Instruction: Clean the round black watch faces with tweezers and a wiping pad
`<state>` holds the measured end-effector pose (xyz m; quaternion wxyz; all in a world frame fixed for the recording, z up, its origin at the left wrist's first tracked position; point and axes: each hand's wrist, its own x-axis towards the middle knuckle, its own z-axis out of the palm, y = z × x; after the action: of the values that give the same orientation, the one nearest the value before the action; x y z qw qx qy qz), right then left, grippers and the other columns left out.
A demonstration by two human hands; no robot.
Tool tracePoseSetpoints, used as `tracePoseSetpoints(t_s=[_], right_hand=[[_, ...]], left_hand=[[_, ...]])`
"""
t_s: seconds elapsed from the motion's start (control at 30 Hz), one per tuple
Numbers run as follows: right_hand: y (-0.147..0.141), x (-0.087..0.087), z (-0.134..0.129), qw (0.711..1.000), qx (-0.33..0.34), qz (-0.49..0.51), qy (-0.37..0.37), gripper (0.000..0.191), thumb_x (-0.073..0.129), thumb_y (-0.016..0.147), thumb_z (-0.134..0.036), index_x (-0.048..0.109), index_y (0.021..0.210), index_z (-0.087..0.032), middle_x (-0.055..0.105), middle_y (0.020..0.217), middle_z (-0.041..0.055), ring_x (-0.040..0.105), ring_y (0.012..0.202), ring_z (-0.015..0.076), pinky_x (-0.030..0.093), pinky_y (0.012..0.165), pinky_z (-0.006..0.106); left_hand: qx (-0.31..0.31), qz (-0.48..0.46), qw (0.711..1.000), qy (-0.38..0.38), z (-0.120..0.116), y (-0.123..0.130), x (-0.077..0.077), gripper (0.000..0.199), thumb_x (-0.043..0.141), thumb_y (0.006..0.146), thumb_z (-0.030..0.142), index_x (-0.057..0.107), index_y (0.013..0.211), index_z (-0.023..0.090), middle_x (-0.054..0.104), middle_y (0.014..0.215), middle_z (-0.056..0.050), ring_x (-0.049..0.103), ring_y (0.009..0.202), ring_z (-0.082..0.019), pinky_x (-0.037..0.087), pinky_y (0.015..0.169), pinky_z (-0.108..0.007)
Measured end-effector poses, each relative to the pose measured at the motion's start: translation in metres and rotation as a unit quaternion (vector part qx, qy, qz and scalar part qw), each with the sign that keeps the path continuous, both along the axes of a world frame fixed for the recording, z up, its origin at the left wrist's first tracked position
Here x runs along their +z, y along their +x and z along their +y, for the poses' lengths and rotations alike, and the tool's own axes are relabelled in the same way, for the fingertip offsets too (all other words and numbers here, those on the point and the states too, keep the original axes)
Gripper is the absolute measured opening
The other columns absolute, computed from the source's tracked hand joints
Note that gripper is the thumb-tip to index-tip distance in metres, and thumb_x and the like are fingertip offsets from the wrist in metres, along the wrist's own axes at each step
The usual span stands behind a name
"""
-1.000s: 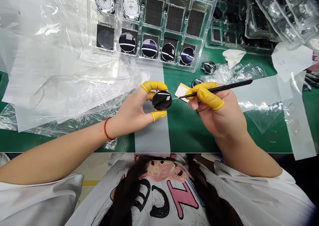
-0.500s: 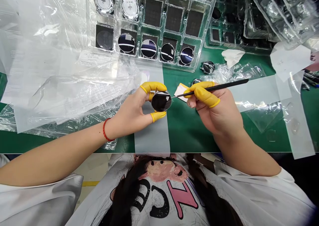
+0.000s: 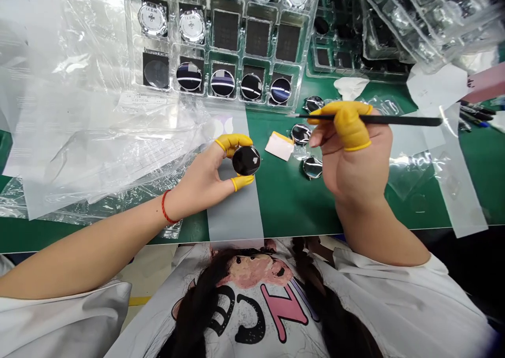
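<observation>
Glossy black round watch face with a thin rim [image 3: 245, 163] is resting in the left hand [image 3: 203, 180] in the head view, above a pale grey strip [image 3: 235, 213] on the green tabletop [image 3: 282, 205]. Yellow-covered fingers [image 3: 242, 182] are pinching its edge, spread just its width. The right hand [image 3: 353, 161] is narrowly gripping a slim black rod-like tool [image 3: 406, 120], well apart from the face, which is reflecting a small white patch.

**Legible on Metal and Cloth**

Reads "CE" on two round silver metal watch backs [image 3: 192, 26]. Shows a pink "I" and black "C", both inverted, on the white cloth shirt [image 3: 266, 316]. Blurs on the white rectangular label [image 3: 136, 101].
</observation>
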<state>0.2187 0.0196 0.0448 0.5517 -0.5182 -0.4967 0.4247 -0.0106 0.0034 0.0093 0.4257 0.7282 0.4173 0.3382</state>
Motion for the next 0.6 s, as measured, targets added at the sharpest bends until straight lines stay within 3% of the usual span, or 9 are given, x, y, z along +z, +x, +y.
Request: tracePoseSetpoints(t_s=[0.17,0.37,0.47,0.6], right_hand=[[0.013,-0.003,0.019,0.998,-0.059,0.032,0.009,0.019,0.063,0.090,-0.045,0.062,0.085,-0.026,0.059,0.074,-0.0006,0.054,0.062,0.0115,0.047,0.063,0.030],[0.018,-0.011,0.022,0.997,-0.062,-0.011,0.033,0.022,0.061,0.088,-0.050,0.063,0.090,-0.028,0.056,0.072,-0.0018,0.051,0.056,0.0112,0.044,0.054,0.029],[0.019,-0.013,0.020,0.996,-0.063,0.008,0.066,0.022,0.067,0.086,-0.046,0.067,0.099,-0.028,0.064,0.076,-0.0028,0.054,0.057,0.0097,0.046,0.056,0.027],[0.015,-0.013,0.015,0.995,-0.039,0.057,0.066,0.024,0.075,0.082,-0.038,0.073,0.104,-0.027,0.072,0.083,-0.0027,0.056,0.056,0.0076,0.048,0.058,0.026]], left_hand=[[-0.103,0.237,0.965,0.053,0.007,0.033,0.004,0.038,0.072,0.082,0.033,0.062,0.116,0.020,0.064,0.112,-0.010,0.056,0.106,-0.029,0.041,0.095,-0.049],[-0.131,0.311,0.934,0.120,0.013,0.081,0.012,0.055,0.070,0.086,0.044,0.058,0.129,0.012,0.058,0.126,-0.018,0.048,0.117,-0.035,0.037,0.099,-0.049],[-0.094,0.312,0.929,0.175,0.049,0.068,0.025,0.041,0.058,0.093,0.034,0.059,0.130,0.016,0.061,0.125,-0.014,0.051,0.118,-0.032,0.038,0.102,-0.049],[0.086,0.329,0.917,0.210,0.130,0.013,0.039,0.023,0.060,0.086,0.019,0.070,0.105,0.024,0.067,0.109,-0.009,0.057,0.113,-0.033,0.042,0.102,-0.055]])
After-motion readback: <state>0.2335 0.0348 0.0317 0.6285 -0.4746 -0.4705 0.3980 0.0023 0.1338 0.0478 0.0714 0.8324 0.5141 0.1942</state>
